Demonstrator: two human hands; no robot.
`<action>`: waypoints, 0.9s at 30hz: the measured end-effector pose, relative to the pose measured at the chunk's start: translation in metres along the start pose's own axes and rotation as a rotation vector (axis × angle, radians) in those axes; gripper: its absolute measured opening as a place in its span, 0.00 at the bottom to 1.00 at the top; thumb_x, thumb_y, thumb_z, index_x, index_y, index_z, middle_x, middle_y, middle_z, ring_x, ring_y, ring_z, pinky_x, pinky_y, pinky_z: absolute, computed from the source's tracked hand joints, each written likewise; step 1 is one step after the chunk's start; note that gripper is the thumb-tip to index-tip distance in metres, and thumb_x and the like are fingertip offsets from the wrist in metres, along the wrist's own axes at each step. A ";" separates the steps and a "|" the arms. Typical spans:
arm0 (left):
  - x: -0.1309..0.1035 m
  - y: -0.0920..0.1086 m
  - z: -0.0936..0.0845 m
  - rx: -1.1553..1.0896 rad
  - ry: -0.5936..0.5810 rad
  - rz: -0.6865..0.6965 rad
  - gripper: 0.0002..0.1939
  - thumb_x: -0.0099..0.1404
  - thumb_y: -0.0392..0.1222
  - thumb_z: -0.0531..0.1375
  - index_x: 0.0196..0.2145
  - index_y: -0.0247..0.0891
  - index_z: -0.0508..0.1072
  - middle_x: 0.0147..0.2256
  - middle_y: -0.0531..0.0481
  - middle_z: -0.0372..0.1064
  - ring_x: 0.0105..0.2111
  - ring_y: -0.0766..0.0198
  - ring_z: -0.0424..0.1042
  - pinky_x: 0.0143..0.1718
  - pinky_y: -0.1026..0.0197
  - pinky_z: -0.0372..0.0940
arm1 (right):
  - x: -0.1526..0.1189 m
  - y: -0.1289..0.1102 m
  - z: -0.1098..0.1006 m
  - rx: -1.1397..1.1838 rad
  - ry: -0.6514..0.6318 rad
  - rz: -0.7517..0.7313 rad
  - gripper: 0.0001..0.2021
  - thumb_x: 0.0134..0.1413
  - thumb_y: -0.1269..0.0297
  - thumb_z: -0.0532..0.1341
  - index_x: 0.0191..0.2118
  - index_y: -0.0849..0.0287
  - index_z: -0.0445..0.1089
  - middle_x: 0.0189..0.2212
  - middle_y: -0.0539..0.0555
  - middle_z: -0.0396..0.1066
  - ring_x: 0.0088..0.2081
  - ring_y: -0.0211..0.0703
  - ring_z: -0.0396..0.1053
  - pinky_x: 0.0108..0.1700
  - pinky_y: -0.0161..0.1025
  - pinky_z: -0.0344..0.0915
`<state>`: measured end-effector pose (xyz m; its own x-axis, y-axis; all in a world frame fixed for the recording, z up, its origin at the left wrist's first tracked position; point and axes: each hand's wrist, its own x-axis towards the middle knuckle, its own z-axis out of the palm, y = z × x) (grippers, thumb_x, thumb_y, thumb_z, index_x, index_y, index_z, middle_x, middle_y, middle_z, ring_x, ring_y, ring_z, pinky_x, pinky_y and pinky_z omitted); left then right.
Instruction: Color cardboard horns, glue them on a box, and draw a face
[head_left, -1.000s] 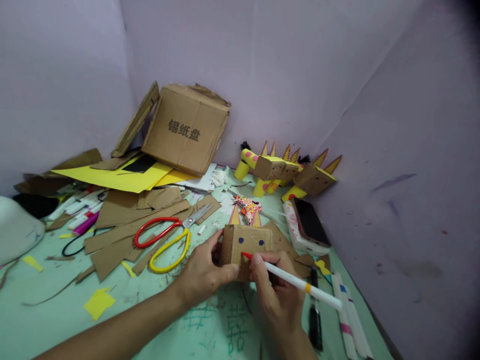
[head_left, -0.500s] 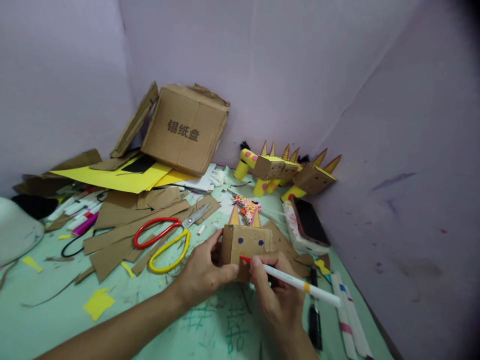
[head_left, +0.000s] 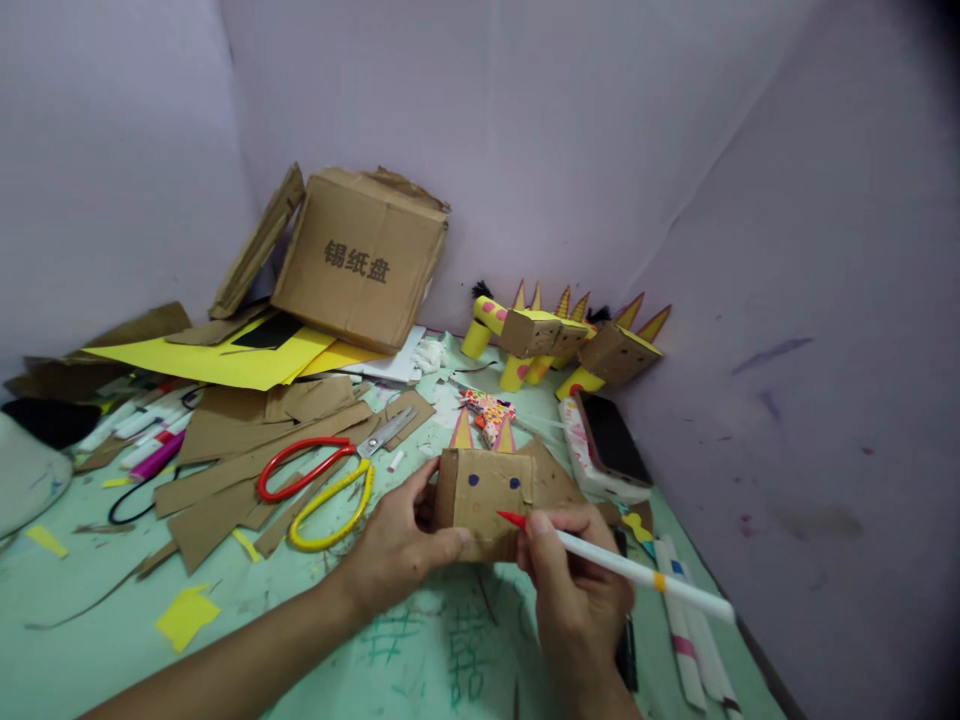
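A small cardboard box [head_left: 491, 475] stands on the table, with two dark blue dots, a small orange-red mark under the left dot and two pointed ears sticking up behind. My left hand [head_left: 409, 540] grips its left side, thumb on the front face and fingers behind. Pinched in my right hand [head_left: 577, 570] is a white felt-tip marker [head_left: 637, 568] with a red tip. That tip is at the box's front, right of the orange-red mark; whether it touches, I cannot tell.
Scissors [head_left: 322, 480] lie on cardboard strips [head_left: 225, 440] at the left. A large carton [head_left: 360, 260] leans at the back beside yellow sheets [head_left: 195, 350]. Yellow-bodied cardboard animals [head_left: 619, 350] stand at the back right, above a phone [head_left: 611, 440]. More markers [head_left: 690, 625] lie right.
The marker tip has moved right across the box's front, away from where the small orange-red mark now shows. My left hand keeps its hold. The whole view has shifted slightly.
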<state>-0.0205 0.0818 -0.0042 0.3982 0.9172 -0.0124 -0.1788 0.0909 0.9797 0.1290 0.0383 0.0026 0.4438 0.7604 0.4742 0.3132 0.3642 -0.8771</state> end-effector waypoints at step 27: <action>0.000 0.002 -0.001 0.066 0.015 -0.032 0.41 0.51 0.44 0.64 0.60 0.32 0.53 0.51 0.39 0.68 0.49 0.51 0.69 0.47 0.55 0.65 | 0.007 0.010 -0.008 -0.115 -0.072 -0.120 0.09 0.58 0.64 0.55 0.26 0.56 0.60 0.16 0.42 0.59 0.17 0.34 0.59 0.20 0.32 0.57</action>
<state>-0.0214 0.0827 -0.0025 0.3893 0.9199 -0.0468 -0.1058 0.0951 0.9898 0.1423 0.0427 -0.0019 0.3370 0.7532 0.5648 0.4563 0.3941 -0.7978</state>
